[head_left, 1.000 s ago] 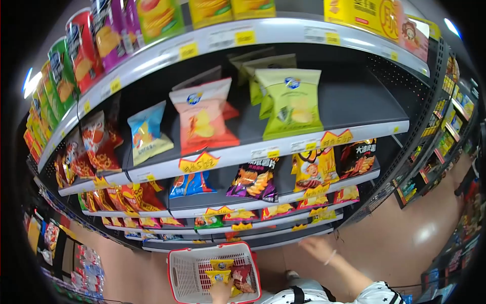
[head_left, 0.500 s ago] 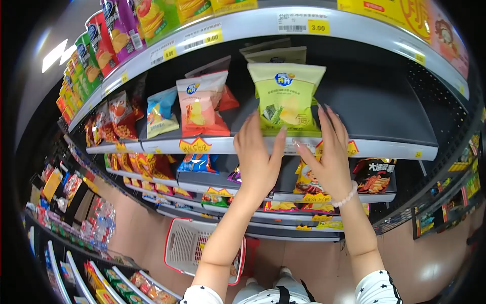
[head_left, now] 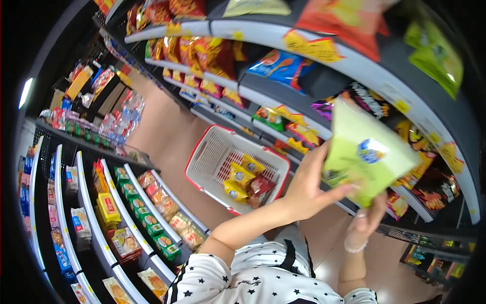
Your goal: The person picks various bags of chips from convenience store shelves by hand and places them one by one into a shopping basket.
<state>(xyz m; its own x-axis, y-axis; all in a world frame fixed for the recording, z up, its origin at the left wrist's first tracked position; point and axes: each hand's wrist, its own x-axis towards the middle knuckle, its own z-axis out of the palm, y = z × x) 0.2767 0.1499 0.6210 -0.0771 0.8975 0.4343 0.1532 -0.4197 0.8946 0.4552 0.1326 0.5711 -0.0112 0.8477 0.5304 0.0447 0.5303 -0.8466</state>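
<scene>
A light green chip bag (head_left: 372, 152) is off the shelf, tilted, between my two hands in front of the shelving. My left hand (head_left: 314, 185) grips its left edge, with the thumb across the front. At the bag's lower end, my right hand (head_left: 368, 220) holds on, its fingers partly hidden by the bag. Below and to the left, a white basket with a red rim (head_left: 202, 161) stands on the floor. Several small yellow bags (head_left: 240, 174) and a dark red bag (head_left: 260, 188) lie inside it.
Snack shelves (head_left: 354, 55) run across the top and right, holding a red chip bag (head_left: 344, 23), another green bag (head_left: 435, 55) and a blue bag (head_left: 278, 66). Lower left are more shelves (head_left: 109, 248) with packaged food. Bare floor (head_left: 169, 119) shows left of the basket.
Both hands have taken the front green bag off the shelf and brought it down toward my body. The view has turned down and left, bringing the whole basket into sight.
</scene>
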